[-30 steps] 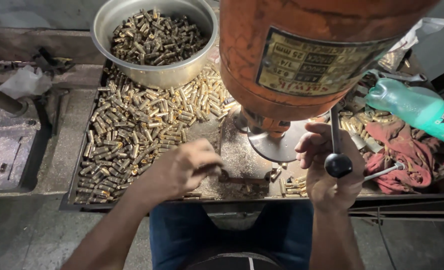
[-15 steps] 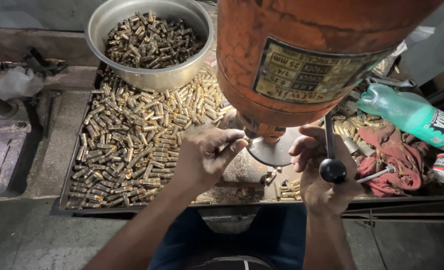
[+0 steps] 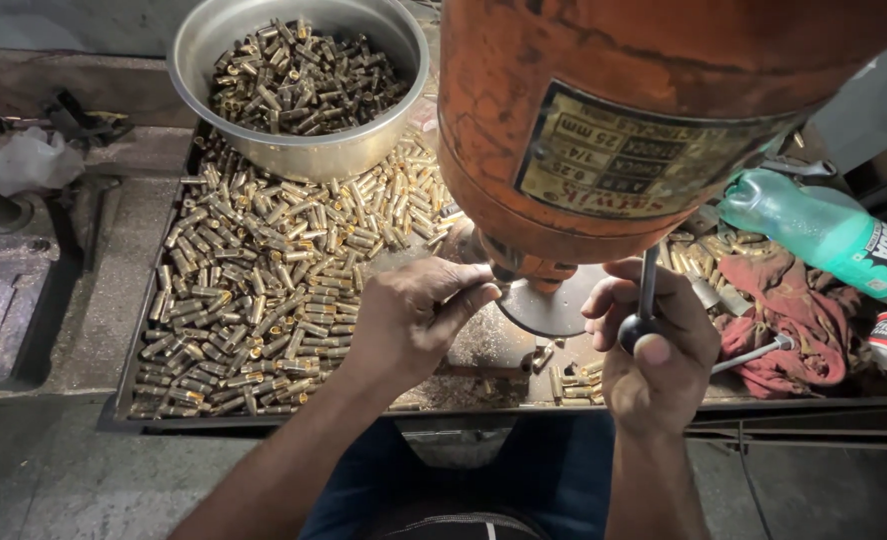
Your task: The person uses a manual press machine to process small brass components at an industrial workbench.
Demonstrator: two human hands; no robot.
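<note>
Grimy metal tray (image 3: 134,415) strewn with small brass pieces (image 3: 264,290) — hard, light, slippery-looking, best pinched by the sides — left hand (image 3: 414,320) pinches one under the orange press (image 3: 604,130), right hand (image 3: 659,350) clenched round its black-knobbed lever (image 3: 639,325).

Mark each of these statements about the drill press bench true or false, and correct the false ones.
1. The right hand grips a black-knobbed lever. True.
2. The metal bowl is empty. False: it holds small brass pieces.
3. The left hand reaches under the orange machine head. True.
4. The green bottle stands upright. False: it lies on its side.
5. A red rag lies left of the tray. False: it is at the right.
</note>
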